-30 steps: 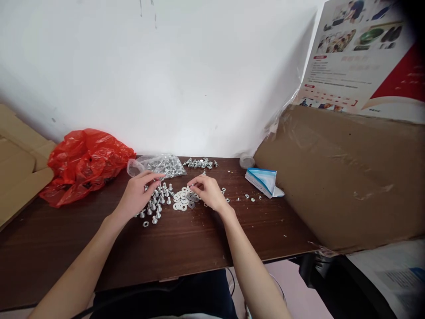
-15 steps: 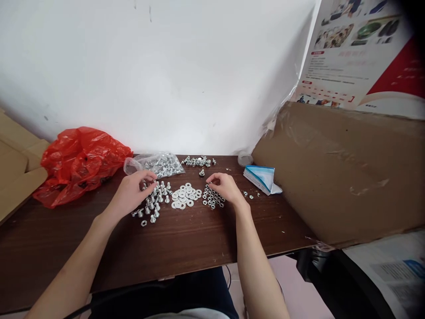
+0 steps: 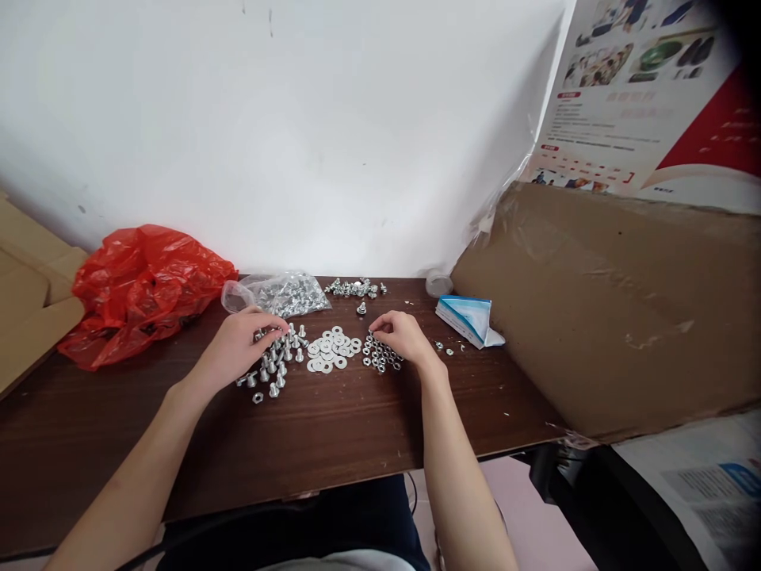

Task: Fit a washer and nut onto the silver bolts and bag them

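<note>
My left hand [image 3: 241, 342] reaches over the loose silver bolts [image 3: 274, 369], with thumb and forefinger closed around one bolt at the pile's far side. My right hand [image 3: 405, 336] is at the far edge of the hex nuts [image 3: 380, 358]; its thumb and forefinger pinch a nut, mostly hidden by the fingertips. Between both hands lies a heap of flat washers [image 3: 328, 351]. A single nut [image 3: 258, 398] rests in front of the bolts. Behind the washers stands one bolt assembly [image 3: 361, 308], apart from a group of similar assemblies [image 3: 355, 289] near the wall.
A clear plastic bag of hardware [image 3: 291, 293] and a red plastic bag [image 3: 146, 293] lie at the back left. Right of the nuts are a blue-and-white packet [image 3: 467, 319], a clear cup [image 3: 438, 284] and a few scattered nuts. A large cardboard sheet [image 3: 606, 309] walls the right side.
My left hand has shifted slightly right over the bolts, and its fingertips have come together. The right hand's fingertips have dipped slightly at the nuts.
</note>
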A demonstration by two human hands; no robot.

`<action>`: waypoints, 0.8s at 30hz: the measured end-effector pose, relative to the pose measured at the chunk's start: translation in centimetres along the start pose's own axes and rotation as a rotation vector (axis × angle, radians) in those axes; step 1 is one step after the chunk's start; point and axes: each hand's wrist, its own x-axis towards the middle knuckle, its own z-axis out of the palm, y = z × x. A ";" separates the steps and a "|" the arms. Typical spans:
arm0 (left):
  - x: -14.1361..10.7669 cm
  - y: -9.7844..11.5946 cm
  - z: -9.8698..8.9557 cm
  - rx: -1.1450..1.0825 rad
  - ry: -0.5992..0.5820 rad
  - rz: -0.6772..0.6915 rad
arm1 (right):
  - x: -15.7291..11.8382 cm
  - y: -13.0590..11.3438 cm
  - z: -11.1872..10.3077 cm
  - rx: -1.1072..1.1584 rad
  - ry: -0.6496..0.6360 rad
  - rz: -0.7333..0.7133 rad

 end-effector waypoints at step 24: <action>0.0 -0.8 0.1 0.035 -0.084 0.127 | -0.2 -1.2 0.2 0.052 -0.002 -0.077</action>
